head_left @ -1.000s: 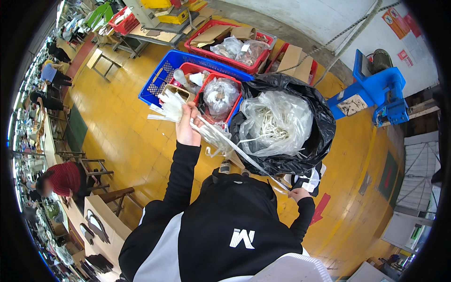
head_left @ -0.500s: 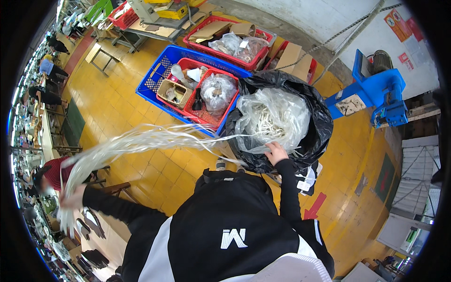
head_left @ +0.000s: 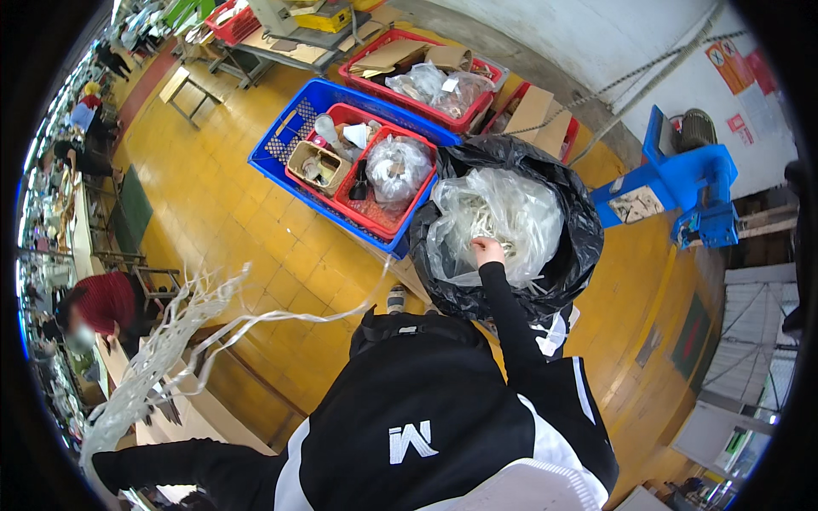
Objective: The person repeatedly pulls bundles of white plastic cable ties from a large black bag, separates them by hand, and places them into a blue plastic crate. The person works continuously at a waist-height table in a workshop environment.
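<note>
Though white strips [head_left: 158,358] hang by the left sleeve [head_left: 187,468], others remain bagged; right hand [head_left: 487,249]: grip indeterminable; left hand: unseen

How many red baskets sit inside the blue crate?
2: the left basket holding a tan box, and the right basket holding a clear bag. Others may be hidden beneath.

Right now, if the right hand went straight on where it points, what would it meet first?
The right hand would probably meet the pale strips in the clear plastic bag first; how deep they lie is unclear.
</note>
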Motion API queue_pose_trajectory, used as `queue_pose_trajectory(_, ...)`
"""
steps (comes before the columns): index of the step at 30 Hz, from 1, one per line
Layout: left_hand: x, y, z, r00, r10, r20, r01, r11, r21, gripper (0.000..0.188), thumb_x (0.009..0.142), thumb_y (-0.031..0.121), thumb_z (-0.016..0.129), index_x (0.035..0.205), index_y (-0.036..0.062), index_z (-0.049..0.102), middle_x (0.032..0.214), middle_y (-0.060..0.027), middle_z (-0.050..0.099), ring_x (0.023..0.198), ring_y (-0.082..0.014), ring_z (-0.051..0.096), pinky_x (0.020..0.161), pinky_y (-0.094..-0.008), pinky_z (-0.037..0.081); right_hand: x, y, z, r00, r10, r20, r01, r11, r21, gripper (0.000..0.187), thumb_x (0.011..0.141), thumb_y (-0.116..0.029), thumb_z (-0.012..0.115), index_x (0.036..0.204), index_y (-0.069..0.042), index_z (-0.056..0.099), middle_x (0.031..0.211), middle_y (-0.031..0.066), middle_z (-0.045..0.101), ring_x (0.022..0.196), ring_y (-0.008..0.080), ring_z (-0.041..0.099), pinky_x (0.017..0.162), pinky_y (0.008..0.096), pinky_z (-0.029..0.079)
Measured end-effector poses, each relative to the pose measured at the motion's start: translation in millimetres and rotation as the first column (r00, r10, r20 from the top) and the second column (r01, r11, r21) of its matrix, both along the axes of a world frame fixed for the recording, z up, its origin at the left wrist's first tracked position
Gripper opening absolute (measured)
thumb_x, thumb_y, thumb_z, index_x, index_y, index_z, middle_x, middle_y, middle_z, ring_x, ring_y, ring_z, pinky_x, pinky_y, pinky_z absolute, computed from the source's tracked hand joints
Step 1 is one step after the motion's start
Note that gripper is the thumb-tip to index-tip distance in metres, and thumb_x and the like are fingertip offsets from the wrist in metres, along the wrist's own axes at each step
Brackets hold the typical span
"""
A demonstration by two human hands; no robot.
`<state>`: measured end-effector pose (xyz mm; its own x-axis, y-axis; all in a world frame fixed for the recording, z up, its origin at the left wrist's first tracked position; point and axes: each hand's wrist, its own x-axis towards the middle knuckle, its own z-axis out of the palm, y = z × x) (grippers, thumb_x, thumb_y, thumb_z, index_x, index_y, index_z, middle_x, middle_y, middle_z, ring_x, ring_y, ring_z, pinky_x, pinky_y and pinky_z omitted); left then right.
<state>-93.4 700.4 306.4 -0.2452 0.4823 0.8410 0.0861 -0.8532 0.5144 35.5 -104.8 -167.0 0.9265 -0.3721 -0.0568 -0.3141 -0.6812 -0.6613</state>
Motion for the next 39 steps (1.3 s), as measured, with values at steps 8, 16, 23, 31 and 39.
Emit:
queue_pose_trajectory(8, 138, -137, -94, 0.8, -0.547, -0.246, 0.489, 0.833, -0.259, 0.026, 0.089, 0.021, 0.044, 0.105, 0.0003, 0.048, 0.108, -0.0124, 0.051, 0.093, -0.0206, 0.053, 0.083, -0.0325, 0.042, 9, 28, 152, 0.936, -0.242, 0.255, -0.056, 0.614, 0.787, 0.015, 0.083, -0.003, 0.056, 0.097, 0.0, 0.06, 0.074, 0.0027, 0.059, 0.062, 0.0072, 0.054, 0.054, 0.0205, 0.042)
queue_pose_trajectory(16, 156, -522, -215, -0.692, -0.717, -0.086, 0.511, -0.402, -0.76, 0.034, 0.091, 0.018, 0.043, 0.117, -0.0033, 0.048, 0.12, -0.0154, 0.051, 0.102, -0.0215, 0.054, 0.089, -0.0328, 0.041, -12, 96, 286, 0.911, 0.244, 0.334, -0.383, 0.802, 0.458, 0.01, 0.078, 0.001, 0.059, 0.087, -0.001, 0.061, 0.069, 0.0027, 0.061, 0.056, 0.0057, 0.056, 0.052, 0.0188, 0.043)
queue_pose_trajectory(23, 163, -461, -257, -0.585, -0.805, -0.097, 0.423, -0.201, -0.883, 0.021, 0.089, 0.017, 0.045, 0.097, 0.0016, 0.056, 0.09, -0.0088, 0.061, 0.084, -0.0189, 0.058, 0.075, -0.0323, 0.047, -18, 86, 261, 0.955, 0.111, 0.275, -0.28, 0.644, 0.712, 0.013, 0.082, -0.002, 0.057, 0.095, 0.0, 0.058, 0.071, 0.0043, 0.06, 0.06, 0.0075, 0.058, 0.055, 0.0209, 0.046)
queue_pose_trajectory(31, 170, -165, -110, 0.489, -0.845, 0.214, 0.835, 0.383, -0.395, 0.007, 0.077, 0.009, 0.057, 0.078, 0.0111, 0.051, 0.061, 0.001, 0.041, 0.051, -0.0086, 0.038, 0.046, -0.0205, 0.036, 13, -31, 23, 0.989, -0.142, -0.034, 0.146, 0.976, 0.163, 0.02, 0.074, -0.019, 0.063, 0.089, -0.006, 0.065, 0.079, 0.0104, 0.066, 0.072, 0.0212, 0.063, 0.069, 0.0313, 0.049)
queue_pose_trajectory(39, -25, 17, 19, 0.978, 0.199, -0.064, -0.185, 0.966, 0.18, 0.018, 0.067, 0.024, 0.065, 0.065, 0.0099, 0.054, 0.063, -0.0053, 0.054, 0.057, -0.019, 0.053, 0.053, -0.0321, 0.043, 40, -12, -37, 0.927, -0.143, -0.346, 0.133, 0.99, -0.053, 0.034, 0.073, -0.039, 0.06, 0.09, -0.01, 0.067, 0.074, 0.0117, 0.065, 0.075, 0.0288, 0.063, 0.074, 0.0368, 0.049)
